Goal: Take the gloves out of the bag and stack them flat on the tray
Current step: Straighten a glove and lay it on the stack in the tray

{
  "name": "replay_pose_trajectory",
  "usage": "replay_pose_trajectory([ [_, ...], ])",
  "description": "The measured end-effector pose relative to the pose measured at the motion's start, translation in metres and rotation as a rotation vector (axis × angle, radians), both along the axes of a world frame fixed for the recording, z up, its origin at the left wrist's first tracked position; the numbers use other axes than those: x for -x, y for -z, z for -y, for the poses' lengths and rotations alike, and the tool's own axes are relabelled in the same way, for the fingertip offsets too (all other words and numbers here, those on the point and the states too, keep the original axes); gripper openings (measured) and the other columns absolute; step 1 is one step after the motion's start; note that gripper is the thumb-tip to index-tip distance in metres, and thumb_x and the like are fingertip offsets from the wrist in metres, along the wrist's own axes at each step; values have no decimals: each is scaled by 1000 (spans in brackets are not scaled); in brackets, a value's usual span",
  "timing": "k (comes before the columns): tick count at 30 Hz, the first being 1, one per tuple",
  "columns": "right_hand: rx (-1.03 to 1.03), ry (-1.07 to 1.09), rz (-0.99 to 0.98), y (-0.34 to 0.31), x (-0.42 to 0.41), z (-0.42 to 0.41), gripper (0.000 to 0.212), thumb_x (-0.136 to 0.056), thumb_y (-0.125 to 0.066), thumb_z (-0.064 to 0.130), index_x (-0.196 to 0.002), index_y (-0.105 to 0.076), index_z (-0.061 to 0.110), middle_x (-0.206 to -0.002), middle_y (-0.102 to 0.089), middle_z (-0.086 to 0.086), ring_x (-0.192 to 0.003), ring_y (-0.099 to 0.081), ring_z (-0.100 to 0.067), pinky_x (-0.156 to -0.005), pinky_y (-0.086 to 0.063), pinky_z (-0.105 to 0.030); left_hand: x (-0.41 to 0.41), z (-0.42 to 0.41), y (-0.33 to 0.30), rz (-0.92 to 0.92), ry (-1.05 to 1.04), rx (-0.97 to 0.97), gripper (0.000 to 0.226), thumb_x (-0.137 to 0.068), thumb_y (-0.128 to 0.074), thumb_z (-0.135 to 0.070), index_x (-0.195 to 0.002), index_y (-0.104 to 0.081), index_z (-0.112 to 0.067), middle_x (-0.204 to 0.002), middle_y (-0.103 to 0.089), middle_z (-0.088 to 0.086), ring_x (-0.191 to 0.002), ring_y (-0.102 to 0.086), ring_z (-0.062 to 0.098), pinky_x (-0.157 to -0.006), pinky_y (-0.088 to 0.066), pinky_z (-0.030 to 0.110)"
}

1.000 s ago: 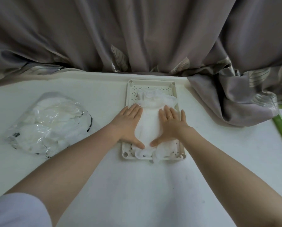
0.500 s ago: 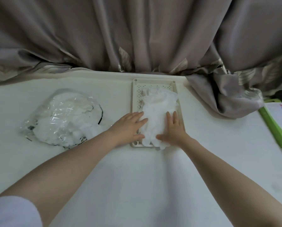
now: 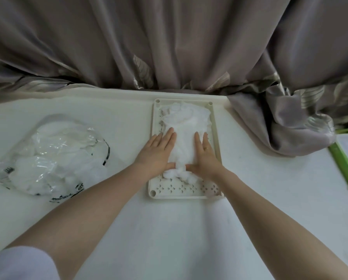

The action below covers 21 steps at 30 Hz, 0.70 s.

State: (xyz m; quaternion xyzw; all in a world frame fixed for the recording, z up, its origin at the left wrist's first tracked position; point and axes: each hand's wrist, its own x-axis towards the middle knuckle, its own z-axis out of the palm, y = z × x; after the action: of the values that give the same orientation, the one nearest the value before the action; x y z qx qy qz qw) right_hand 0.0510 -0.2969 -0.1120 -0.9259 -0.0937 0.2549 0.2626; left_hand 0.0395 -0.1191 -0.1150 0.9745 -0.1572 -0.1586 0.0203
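the only print that can be partly read is on the clear plastic bag point(image 3: 50, 156): near its lower right edge stand the dark letters "ere", part of a longer word. a small dark printed block on its left side is too blurred to make out.

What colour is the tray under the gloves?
Cream, with small cut-out perforations; the tray shows best in the head view.

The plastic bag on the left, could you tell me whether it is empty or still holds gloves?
Not empty: white gloves show through the clear bag lying on the table.
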Motion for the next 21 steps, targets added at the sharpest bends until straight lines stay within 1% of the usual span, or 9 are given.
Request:
replay_pose_trajectory([
  [2,45,-3,-36,0,-8,2,116,-81,-71,39,-148,22,22,-153,32,-10,-145,19,-22,-117,-2,-33,-7,-3,0,-25,7,29,93,-90,-37,-62,-148,16,-13,-155,26,6,-146,7,25,-119,5,36],
  [4,89,-8,-53,-3,-10,5,123,-75,-74,48,-148,22,22,-152,34,-9,-145,21,-22,-118,-2,-35,-9,-8,-3,-65,18,103,100,-85,-44,-66,-149,14,-15,-154,27,3,-146,11,21,-119,6,34],
  [5,106,-14,-32,-6,-10,7,127,-71,-74,54,-149,21,22,-151,36,-10,-144,23,-23,-119,-2,-37,-9,-11,-6,-76,6,149,103,-82,-46,-68,-149,13,-16,-155,27,1,-145,14,18,-118,7,34],
  [7,134,-52,84,-9,-6,7,133,-64,-74,64,-149,20,20,-150,38,-12,-143,27,-25,-120,0,-41,-9,-15,-10,-65,-9,186,111,-76,-48,-74,-149,13,-18,-154,28,-1,-143,22,16,-118,9,35],
  [9,188,-166,166,-8,1,7,139,-59,-72,70,-147,23,21,-149,39,-11,-141,30,-26,-119,7,-42,-8,-17,-10,-26,29,106,124,-65,-49,-83,-148,17,-18,-153,31,0,-140,29,17,-117,14,40],
  [12,381,-333,144,-3,10,9,141,-57,-71,73,-145,29,24,-150,39,-5,-139,33,-24,-115,15,-42,-1,-17,-6,-43,60,-15,134,-57,-52,-86,-148,18,-16,-153,31,3,-140,30,19,-115,17,43],
  [17,482,-271,85,-7,17,7,140,-60,-72,70,-145,28,23,-151,37,-5,-140,32,-25,-116,13,-44,17,-17,-12,-31,-7,-19,122,-71,-58,-72,-148,16,-11,-153,30,6,-143,21,23,-116,12,39],
  [19,473,-272,41,-16,20,2,139,-60,-72,69,-144,30,25,-149,41,-3,-138,35,-24,-117,13,-45,23,-23,-15,-62,1,24,111,-79,-57,-63,-149,15,-15,-153,31,4,-144,20,23,-117,9,39],
  [21,403,-280,11,-30,24,-5,133,-64,-72,66,-146,27,29,-148,42,1,-138,36,-20,-117,14,-45,31,-34,-23,-84,37,79,93,-87,-52,-55,-151,7,-22,-154,28,2,-144,19,23,-117,8,38],
])
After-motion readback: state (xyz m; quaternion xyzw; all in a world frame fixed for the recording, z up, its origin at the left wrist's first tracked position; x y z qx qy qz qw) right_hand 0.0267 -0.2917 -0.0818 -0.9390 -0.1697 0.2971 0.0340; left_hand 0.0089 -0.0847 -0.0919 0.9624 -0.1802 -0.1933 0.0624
